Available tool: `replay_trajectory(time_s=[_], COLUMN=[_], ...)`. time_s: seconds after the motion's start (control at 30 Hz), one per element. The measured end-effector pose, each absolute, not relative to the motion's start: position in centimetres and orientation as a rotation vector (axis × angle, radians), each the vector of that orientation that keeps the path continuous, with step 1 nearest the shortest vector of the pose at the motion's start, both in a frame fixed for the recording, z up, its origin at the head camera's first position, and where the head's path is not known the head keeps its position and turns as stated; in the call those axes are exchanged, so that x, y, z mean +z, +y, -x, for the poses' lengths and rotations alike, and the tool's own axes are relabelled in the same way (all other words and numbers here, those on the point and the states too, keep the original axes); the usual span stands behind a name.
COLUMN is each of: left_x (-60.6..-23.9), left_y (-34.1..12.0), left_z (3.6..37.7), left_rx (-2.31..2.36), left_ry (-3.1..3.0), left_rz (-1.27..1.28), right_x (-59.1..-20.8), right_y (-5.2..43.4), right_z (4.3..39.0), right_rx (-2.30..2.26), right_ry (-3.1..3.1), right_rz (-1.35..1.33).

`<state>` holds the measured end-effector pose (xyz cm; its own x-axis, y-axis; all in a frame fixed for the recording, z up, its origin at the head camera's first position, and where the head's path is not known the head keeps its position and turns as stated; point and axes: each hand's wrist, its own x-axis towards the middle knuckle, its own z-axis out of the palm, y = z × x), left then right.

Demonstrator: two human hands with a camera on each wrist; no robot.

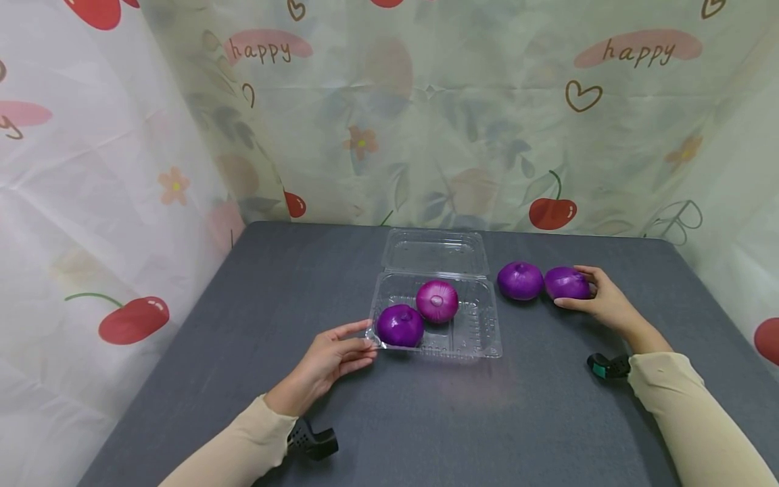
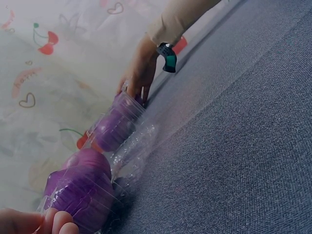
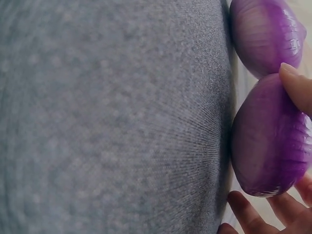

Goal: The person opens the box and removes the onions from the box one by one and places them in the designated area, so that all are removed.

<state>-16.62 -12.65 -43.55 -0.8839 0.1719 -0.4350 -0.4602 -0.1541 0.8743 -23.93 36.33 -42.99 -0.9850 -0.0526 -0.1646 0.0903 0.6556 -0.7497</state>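
Note:
A clear plastic clamshell box (image 1: 477,328) lies on the table with its lid (image 1: 435,251) folded back. Inside it sit a dark purple onion (image 1: 399,326) at the front left and a pinker onion (image 1: 437,302) behind it. My left hand (image 1: 335,357) pinches the box's front left corner between thumb and fingers. To the right of the box, two more purple onions stand side by side. My right hand (image 1: 599,297) grips the outer onion (image 1: 564,283), thumb in front and fingers around its far side. The inner onion (image 3: 268,36) touches it.
The dark grey table (image 1: 243,291) carries everything. A printed curtain (image 1: 426,135) hangs behind it and along both sides. Black wrist cameras (image 1: 316,443) hang beneath each wrist, close over the table.

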Motion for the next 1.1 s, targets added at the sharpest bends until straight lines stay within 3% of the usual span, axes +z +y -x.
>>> replay_trajectory(time_s=[1.1], left_x=[-43.58], left_y=[-12.83], left_z=[16.48], left_rx=[2.094], left_ry=[1.686], left_rz=[0.288], right_x=[-42.77], right_y=[36.42], right_z=[23.97], right_rx=[-1.237], right_ry=[2.666], right_rz=[0.008])
